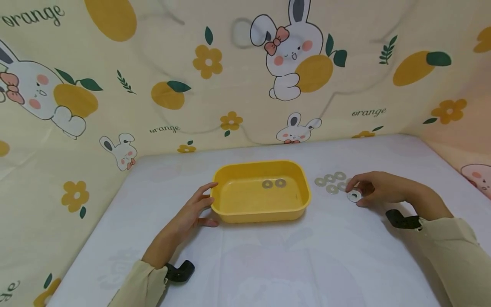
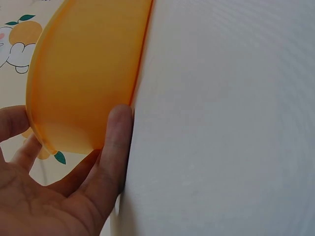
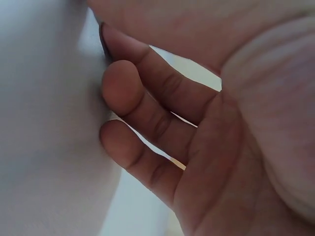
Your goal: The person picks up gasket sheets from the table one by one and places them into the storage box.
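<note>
My right hand [image 1: 383,187] pinches a metal washer [image 1: 350,197] beside a loose cluster, right of the yellow tray [image 1: 261,215].
On my head feed I see the held washer between thumb and fingertips, near the tabletop [image 1: 261,260]; I can't tell whether it touches, and my right wrist feed hides it behind the curled fingers. At least five loose washers [image 1: 331,189] lie close together just beside that hand, and two flat washers [image 1: 267,184] sit side by side inside the tray. My left hand [image 1: 188,216] is loosely spread, fingertips touching the tray's left end, thumb low along its side.
</note>
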A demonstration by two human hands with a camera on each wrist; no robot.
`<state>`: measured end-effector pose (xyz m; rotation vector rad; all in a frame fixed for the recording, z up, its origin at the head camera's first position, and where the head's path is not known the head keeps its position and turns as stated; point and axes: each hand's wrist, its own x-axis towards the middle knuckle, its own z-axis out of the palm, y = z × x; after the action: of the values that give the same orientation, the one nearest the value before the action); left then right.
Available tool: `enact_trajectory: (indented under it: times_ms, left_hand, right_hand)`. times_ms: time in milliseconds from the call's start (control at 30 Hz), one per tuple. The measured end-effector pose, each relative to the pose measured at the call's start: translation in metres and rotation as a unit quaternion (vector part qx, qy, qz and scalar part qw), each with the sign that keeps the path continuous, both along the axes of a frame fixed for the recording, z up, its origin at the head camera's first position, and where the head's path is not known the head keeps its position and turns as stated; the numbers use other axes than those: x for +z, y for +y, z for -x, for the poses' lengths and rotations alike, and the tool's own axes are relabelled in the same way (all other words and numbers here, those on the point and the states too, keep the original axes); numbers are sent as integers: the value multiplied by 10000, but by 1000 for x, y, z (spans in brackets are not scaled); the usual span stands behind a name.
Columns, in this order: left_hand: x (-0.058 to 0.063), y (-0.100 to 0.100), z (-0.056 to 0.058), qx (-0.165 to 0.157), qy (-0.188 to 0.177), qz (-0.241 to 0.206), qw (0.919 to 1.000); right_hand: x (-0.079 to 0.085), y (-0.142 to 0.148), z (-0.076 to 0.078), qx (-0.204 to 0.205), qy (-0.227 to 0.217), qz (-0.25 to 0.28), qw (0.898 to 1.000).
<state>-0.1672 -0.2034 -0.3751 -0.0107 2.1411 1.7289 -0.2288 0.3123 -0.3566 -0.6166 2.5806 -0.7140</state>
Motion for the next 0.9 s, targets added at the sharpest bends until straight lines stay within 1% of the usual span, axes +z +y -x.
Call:
enact_trajectory:
  times_ms: [167, 500, 733, 800, 900]
  left_hand:
    - [1, 1, -1, -42, 19, -29, 10000]
    - [0, 1, -1, 23, -7, 73, 10000]
    - [0, 1, -1, -14, 1, -16, 10000]
    - [0, 1, 0, -9, 6, -39, 10000]
    - [-1, 0, 0, -14, 22, -60, 10000]
  right_hand:
    - [-2, 1, 1, -49, 25, -99, 9999]
    - [-1, -3, 1, -158, -68, -187, 9997]
    - [-3, -2, 2, -181, -53, -283, 9994]
    - [0, -3, 1, -149, -4, -256, 9996]
    - [5, -5, 0, -129, 203, -180, 9995]
